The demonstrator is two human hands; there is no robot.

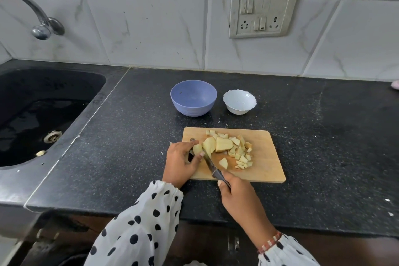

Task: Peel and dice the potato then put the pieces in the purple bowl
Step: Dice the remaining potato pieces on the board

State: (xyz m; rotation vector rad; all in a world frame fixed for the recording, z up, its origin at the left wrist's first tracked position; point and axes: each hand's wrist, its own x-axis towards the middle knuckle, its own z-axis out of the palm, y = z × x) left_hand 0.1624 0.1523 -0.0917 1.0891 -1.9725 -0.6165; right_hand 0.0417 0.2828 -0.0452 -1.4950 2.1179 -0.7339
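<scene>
Left hand (181, 161) pinches pale peeled potato chunk (197, 149) on wooden chopping board (267, 157); right hand (234, 190) grips black-handled knife (212, 167), blade beside chunk

No text, label, brand or number can be read anywhere in this kitchen view. The grey wall-mounted switch and socket plate (263, 12), above and to the right of the round purple plastic bowl (193, 97), shows only plain rocker switches and pin holes, with no legible marking on its face.
</scene>
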